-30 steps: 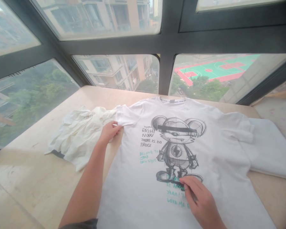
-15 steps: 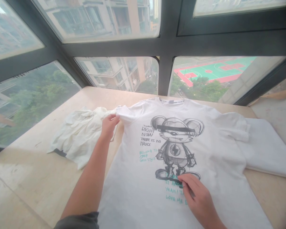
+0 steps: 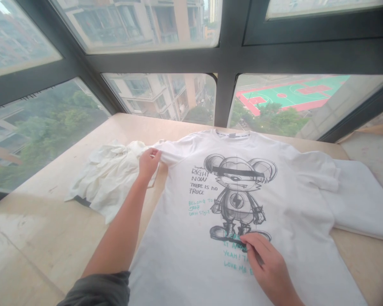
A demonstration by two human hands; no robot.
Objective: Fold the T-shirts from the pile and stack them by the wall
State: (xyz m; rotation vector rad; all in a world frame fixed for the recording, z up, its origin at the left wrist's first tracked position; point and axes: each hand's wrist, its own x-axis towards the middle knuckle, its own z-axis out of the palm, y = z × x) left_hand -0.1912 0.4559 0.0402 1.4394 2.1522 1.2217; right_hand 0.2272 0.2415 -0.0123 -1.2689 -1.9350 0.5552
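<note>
A white T-shirt (image 3: 185,238) with a cartoon mouse print and lettering lies spread out, its collar toward the window. My left hand (image 3: 149,163) pinches the edge of the sleeve on the left side. Over the lower part of the print, my right hand (image 3: 263,257) rests with its fingers pressed together at the mouse's feet; whether it grips any fabric is hidden. Left of the shirt, a crumpled cream garment (image 3: 105,178) with a dark patch lies close to my left hand.
A folded white cloth (image 3: 364,195) lies partly under the shirt's right sleeve. The pale stone ledge (image 3: 22,250) runs up to dark window frames (image 3: 153,63) at the back. Another pale cloth (image 3: 373,153) is at the far right.
The view has shifted slightly. My left hand remains at the sleeve, and my right hand stays over the bottom of the print.
</note>
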